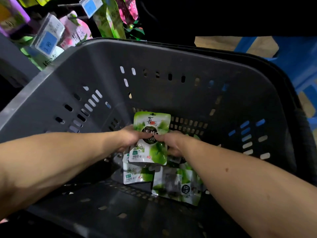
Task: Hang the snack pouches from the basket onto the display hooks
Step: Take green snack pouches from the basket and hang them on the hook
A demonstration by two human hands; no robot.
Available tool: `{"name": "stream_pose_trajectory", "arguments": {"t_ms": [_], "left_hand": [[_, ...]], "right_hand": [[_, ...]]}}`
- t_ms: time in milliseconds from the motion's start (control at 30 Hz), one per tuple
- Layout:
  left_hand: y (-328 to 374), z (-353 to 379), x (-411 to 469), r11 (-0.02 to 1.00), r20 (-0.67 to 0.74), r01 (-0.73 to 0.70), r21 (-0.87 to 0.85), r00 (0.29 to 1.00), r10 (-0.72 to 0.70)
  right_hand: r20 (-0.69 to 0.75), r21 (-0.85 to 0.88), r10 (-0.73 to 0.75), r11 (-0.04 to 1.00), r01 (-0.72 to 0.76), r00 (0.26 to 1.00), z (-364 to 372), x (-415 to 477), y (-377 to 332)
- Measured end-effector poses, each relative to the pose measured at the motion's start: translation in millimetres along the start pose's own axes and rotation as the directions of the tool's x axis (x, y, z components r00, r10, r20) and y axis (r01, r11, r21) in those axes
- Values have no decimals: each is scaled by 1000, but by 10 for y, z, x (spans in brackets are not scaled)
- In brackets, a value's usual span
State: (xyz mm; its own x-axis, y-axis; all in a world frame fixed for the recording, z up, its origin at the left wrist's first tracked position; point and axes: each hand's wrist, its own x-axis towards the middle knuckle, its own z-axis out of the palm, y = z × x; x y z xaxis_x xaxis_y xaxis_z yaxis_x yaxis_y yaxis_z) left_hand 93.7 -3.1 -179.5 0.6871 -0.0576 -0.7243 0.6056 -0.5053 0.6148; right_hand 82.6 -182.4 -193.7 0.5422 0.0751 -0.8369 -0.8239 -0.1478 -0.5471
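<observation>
Both hands (pixel 130 138) (pixel 173 143) on upright pouch (pixel 151 140); long axis vertical

Dark grey slotted plastic basket (pixel 96 69) fills most of frame. On its floor, lower centre: green/white snack pouches (pixel 137 175), several overlapping, one face-down at lower right (pixel 176 184). Rest of floor bare, slots visible.

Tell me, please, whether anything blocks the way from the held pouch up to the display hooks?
Both hands, left hand and right hand, hold the green pouch deep inside; the basket's far wall rises between it and the hooks.
</observation>
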Motion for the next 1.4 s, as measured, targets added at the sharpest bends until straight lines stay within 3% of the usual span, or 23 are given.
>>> {"name": "stream_pose_trajectory", "arguments": {"t_ms": [67,100,200,367,533,700,933,1100,1267,1400], "left_hand": [[-32,-55,36,990,-33,2,140,999,3],[-62,-105,67,980,-48,7,201,999,3],[-122,-275,120,956,-78,20,292,997,3],[-109,-523,150,908,-145,83,411,989,-25],[-35,-534,145,897,-164,82,434,986,-11],[11,-492,179,886,-186,92,455,983,-7],[18,-489,162,875,-190,94,475,982,-2],[59,-456,98,858,-177,98,504,984,-9],[177,-455,47,826,-172,122,551,985,-31],[439,-549,-124,790,-198,131,599,980,-12]], "right_hand": [[-95,-258,-115,962,87,989,-74,57,54],[-137,-423,-208,896,133,968,-133,70,76],[-172,-809,-422,576,117,890,-268,163,201],[-52,-918,-329,388,85,943,-177,238,412],[-161,-928,-294,371,-42,942,-113,267,449],[-248,-950,-211,245,-195,945,-167,249,463],[-225,-876,-211,471,-103,951,-119,250,428],[-143,-900,-39,422,-113,989,-219,169,321],[-89,-840,-58,541,-44,994,-174,118,175],[-106,-864,-187,504,2,977,-137,11,-34]]}}
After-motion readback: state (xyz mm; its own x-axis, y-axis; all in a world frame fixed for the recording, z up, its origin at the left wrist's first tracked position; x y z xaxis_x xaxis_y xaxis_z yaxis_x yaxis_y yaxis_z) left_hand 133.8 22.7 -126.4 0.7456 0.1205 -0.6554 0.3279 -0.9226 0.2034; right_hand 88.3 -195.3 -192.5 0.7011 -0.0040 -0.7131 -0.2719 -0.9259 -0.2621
